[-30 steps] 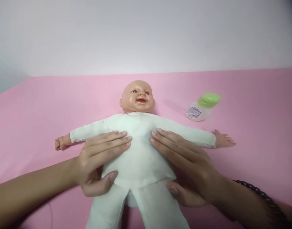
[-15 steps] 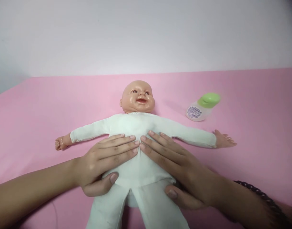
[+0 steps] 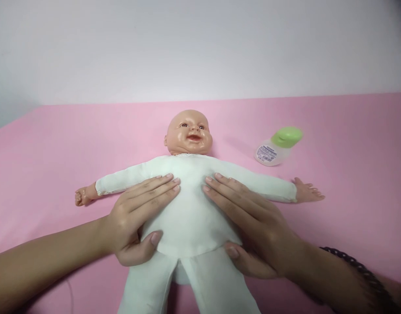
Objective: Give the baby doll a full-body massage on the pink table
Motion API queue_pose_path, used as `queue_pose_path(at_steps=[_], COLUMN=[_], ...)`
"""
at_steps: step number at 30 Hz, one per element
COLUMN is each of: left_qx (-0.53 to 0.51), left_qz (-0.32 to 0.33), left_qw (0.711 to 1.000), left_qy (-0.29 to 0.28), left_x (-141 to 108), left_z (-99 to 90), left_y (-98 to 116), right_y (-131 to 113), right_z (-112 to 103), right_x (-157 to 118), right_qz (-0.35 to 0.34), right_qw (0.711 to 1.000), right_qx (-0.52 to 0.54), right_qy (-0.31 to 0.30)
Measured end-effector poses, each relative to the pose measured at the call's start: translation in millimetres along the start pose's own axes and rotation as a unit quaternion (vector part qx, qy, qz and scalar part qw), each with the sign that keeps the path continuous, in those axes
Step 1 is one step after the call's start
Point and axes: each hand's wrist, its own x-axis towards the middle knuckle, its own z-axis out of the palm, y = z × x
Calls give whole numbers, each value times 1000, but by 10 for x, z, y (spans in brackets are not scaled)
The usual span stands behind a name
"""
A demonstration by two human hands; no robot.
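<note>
A baby doll [image 3: 189, 222] lies on its back with its head away from me, its white cloth body facing up and its arms stretched out to both sides. My left hand [image 3: 138, 218] rests flat on the left side of its torso, fingers extended and thumb apart near the hip. On the opposite side, my right hand [image 3: 252, 222] lies flat in the same way, its fingertips on the chest. A strip of white cloth shows between the two sets of fingertips. The doll's feet are out of frame.
Beyond the doll's arm on the right stands a clear bottle [image 3: 269, 153] with a green cap and a printed label. Pink cloth [image 3: 49, 152] covers the surface, which meets a pale wall [image 3: 200, 48] at the back. A dark braided bracelet [image 3: 357, 270] circles my right wrist.
Both hands have slid apart and slightly up the doll's torso. The fingertips, which nearly met at the middle, now have a gap between them. The doll and the bottle stay in place.
</note>
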Motion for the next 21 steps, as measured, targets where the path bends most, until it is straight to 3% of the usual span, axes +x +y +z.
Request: queue_pose_path(at_steps=[5,10,17,21], left_qx=[13,-37,-55,-43], left_qz=[55,95,33,-29], left_qw=[998,994,992,993], left_qy=[6,-28,-104,-109], left_x=[29,42,25,14], left_z=[-63,-41,-14,-15], left_y=[32,20,-29,-18], right_y=[-9,10,42,24], right_z=[-67,-82,-34,-22], right_x=[13,51,32,25], right_qz=[-33,-74,-16,31], right_qw=[999,995,989,990], right_qx=[3,61,96,81], right_qy=[36,-40,-112,-114])
